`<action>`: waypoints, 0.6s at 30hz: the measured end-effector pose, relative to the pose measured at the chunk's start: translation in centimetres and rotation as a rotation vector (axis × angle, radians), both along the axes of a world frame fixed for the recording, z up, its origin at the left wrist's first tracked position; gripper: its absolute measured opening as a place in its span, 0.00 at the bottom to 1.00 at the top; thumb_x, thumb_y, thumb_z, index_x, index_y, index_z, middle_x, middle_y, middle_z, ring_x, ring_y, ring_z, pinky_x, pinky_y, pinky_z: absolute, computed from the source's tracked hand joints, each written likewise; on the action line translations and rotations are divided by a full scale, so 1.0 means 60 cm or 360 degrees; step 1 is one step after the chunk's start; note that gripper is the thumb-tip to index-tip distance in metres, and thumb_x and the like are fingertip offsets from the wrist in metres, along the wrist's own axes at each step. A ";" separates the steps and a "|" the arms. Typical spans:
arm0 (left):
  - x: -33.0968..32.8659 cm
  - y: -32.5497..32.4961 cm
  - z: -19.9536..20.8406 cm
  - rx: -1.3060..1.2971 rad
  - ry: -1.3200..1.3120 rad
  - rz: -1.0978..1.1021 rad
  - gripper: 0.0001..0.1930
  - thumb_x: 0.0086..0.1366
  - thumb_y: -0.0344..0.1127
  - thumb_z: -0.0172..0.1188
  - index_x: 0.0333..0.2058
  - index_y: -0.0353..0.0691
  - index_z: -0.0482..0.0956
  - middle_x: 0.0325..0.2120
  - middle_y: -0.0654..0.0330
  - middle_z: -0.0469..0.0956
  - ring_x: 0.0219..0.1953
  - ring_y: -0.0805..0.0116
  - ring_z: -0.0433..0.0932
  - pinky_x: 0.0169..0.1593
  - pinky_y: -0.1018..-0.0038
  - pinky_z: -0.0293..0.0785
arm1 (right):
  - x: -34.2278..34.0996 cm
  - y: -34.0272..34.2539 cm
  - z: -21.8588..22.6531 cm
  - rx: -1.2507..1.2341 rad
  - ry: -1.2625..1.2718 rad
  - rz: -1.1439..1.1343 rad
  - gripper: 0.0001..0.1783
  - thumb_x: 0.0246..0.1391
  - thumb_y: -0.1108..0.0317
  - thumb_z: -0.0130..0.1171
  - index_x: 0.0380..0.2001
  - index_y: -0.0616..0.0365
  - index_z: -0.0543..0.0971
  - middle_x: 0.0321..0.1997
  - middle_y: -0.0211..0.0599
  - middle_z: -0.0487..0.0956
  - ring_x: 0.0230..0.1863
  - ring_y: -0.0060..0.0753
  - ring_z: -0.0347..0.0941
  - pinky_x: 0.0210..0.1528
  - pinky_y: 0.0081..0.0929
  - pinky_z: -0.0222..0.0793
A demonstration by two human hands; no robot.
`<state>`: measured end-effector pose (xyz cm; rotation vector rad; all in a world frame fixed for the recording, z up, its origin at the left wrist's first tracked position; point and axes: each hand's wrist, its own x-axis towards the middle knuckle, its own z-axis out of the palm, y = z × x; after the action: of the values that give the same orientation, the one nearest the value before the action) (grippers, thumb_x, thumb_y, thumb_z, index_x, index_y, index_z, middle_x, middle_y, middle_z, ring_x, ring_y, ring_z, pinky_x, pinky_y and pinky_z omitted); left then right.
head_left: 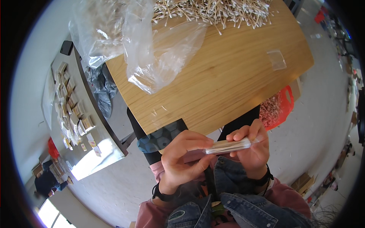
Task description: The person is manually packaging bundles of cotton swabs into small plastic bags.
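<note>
A slim clear packet of cotton swabs (228, 146) is held level between my two hands, in front of my chest. My left hand (180, 157) pinches its left end between thumb and fingers. Around the right end close the fingers and thumb of my right hand (253, 150). Beyond the near edge of the wooden table (213, 83), a large heap of loose cotton swabs (216, 11) covers the far side. A crumpled clear plastic bag (152, 57) lies at the table's far left.
A small clear plastic piece (276, 60) lies on the table's right. Below that side sits a red bag (287, 106) filled with swabs. Many small packs (70, 102) cover a side table at left; a dark plastic bag (102, 91) hangs between the tables. Another person (47, 178) is far left.
</note>
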<state>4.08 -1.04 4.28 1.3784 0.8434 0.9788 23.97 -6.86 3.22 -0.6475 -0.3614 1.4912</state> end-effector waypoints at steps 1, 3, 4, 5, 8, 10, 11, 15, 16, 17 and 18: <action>0.000 0.000 0.000 0.0034 0.0007 -0.0021 0.15 0.50 0.20 0.71 0.39 0.32 0.81 0.37 0.50 0.81 0.39 0.60 0.82 0.43 0.71 0.78 | 0.000 -0.001 -0.002 0.0043 -0.0022 0.0001 0.10 0.63 0.68 0.54 0.39 0.60 0.65 0.47 0.66 0.77 0.53 0.59 0.77 0.41 0.40 0.84; 0.000 0.001 0.000 0.0047 -0.0021 -0.0029 0.15 0.50 0.19 0.71 0.38 0.32 0.81 0.37 0.50 0.81 0.40 0.60 0.82 0.43 0.71 0.79 | -0.003 -0.001 -0.001 0.0071 -0.0006 -0.0025 0.10 0.62 0.68 0.56 0.38 0.60 0.66 0.45 0.64 0.78 0.52 0.57 0.77 0.43 0.42 0.82; 0.000 0.002 0.000 0.0060 -0.0051 -0.0041 0.15 0.50 0.19 0.71 0.38 0.33 0.81 0.38 0.49 0.81 0.40 0.60 0.82 0.42 0.71 0.79 | -0.003 -0.001 0.000 0.0100 0.0009 -0.0054 0.10 0.62 0.67 0.57 0.37 0.59 0.66 0.43 0.62 0.79 0.50 0.56 0.78 0.45 0.44 0.81; 0.000 0.001 0.001 0.0062 -0.0051 -0.0038 0.15 0.50 0.19 0.71 0.38 0.33 0.81 0.38 0.49 0.81 0.40 0.60 0.82 0.42 0.71 0.79 | -0.002 0.000 -0.001 0.0102 0.0008 -0.0051 0.10 0.62 0.67 0.57 0.37 0.59 0.66 0.43 0.62 0.79 0.50 0.56 0.78 0.45 0.44 0.81; 0.000 0.000 0.002 0.0081 -0.0100 -0.0022 0.14 0.50 0.17 0.70 0.36 0.33 0.80 0.38 0.48 0.81 0.41 0.59 0.82 0.43 0.71 0.80 | 0.002 0.002 0.001 0.0262 -0.0333 -0.0012 0.10 0.60 0.67 0.60 0.34 0.58 0.69 0.40 0.57 0.80 0.47 0.52 0.79 0.50 0.46 0.78; 0.000 0.000 0.001 0.0086 -0.0153 -0.0011 0.14 0.49 0.16 0.70 0.34 0.34 0.78 0.38 0.48 0.81 0.41 0.58 0.83 0.43 0.70 0.81 | 0.001 0.003 0.008 0.0266 -0.0301 -0.0006 0.09 0.58 0.67 0.61 0.31 0.56 0.71 0.39 0.54 0.81 0.45 0.50 0.79 0.52 0.45 0.76; 0.000 0.000 0.002 0.0087 -0.0154 -0.0011 0.14 0.49 0.16 0.70 0.34 0.34 0.78 0.38 0.48 0.81 0.41 0.58 0.83 0.43 0.70 0.81 | 0.000 0.003 0.008 0.0268 -0.0302 -0.0005 0.09 0.58 0.67 0.61 0.31 0.56 0.71 0.39 0.54 0.81 0.45 0.50 0.79 0.52 0.45 0.76; -0.001 0.004 0.009 0.0120 -0.0139 -0.0032 0.13 0.49 0.16 0.70 0.33 0.35 0.78 0.37 0.47 0.81 0.41 0.58 0.83 0.43 0.70 0.81 | 0.001 0.003 0.010 0.0364 -0.0330 -0.0041 0.08 0.56 0.66 0.61 0.31 0.58 0.74 0.38 0.54 0.81 0.44 0.50 0.78 0.49 0.44 0.76; -0.001 0.005 0.009 0.0151 -0.0124 -0.0037 0.14 0.49 0.16 0.70 0.33 0.35 0.78 0.37 0.48 0.81 0.41 0.57 0.83 0.43 0.69 0.81 | 0.001 0.004 0.010 0.0394 -0.0358 -0.0039 0.08 0.56 0.66 0.60 0.32 0.58 0.74 0.37 0.54 0.81 0.43 0.50 0.78 0.49 0.44 0.76; -0.002 0.006 0.010 0.0150 -0.0123 -0.0038 0.14 0.49 0.16 0.70 0.33 0.35 0.78 0.37 0.48 0.81 0.41 0.57 0.83 0.43 0.69 0.81 | 0.002 0.004 0.010 0.0393 -0.0358 -0.0040 0.08 0.56 0.66 0.60 0.32 0.58 0.74 0.37 0.54 0.81 0.43 0.50 0.78 0.49 0.44 0.76; -0.003 0.008 0.012 0.0197 -0.0068 -0.0042 0.14 0.48 0.16 0.70 0.32 0.35 0.78 0.37 0.49 0.82 0.40 0.57 0.83 0.42 0.69 0.81 | 0.004 0.004 0.011 0.0411 -0.0408 -0.0018 0.08 0.56 0.66 0.61 0.32 0.58 0.74 0.37 0.54 0.81 0.43 0.51 0.78 0.49 0.44 0.76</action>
<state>3.92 -0.57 5.00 1.4646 0.7412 1.0511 24.21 -6.60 3.88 -0.6320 -0.7335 1.3244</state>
